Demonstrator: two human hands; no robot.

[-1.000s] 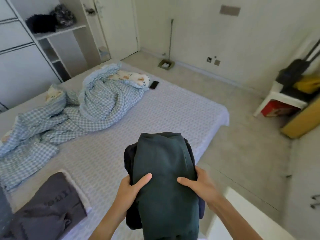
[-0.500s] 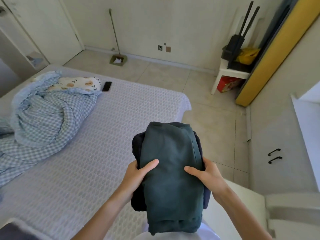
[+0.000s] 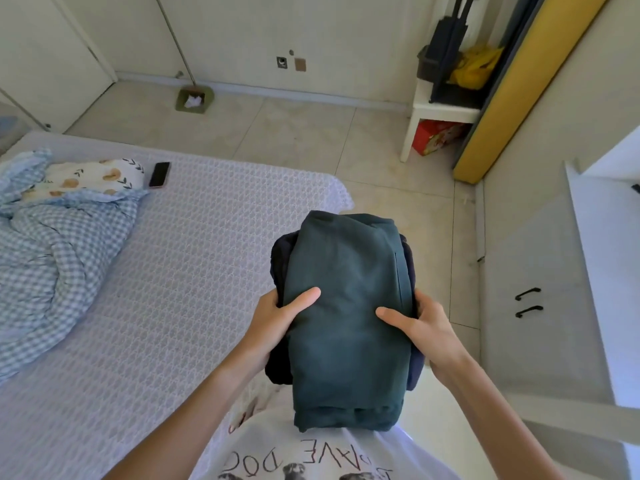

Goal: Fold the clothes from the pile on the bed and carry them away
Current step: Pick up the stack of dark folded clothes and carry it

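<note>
While both hands, left hand (image 3: 273,323) and right hand (image 3: 426,327), clamp the folded clothes stack (image 3: 346,317) at chest height beside the bed (image 3: 194,271), shirt print (image 3: 304,462) reads upside-down, partly "DOG". Phone (image 3: 159,174), checked blanket (image 3: 59,251) lie on bed; dustpan (image 3: 194,98) on floor.

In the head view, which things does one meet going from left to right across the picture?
checked blanket → phone → dustpan → left hand → folded clothes → right hand → red box → yellow panel
</note>
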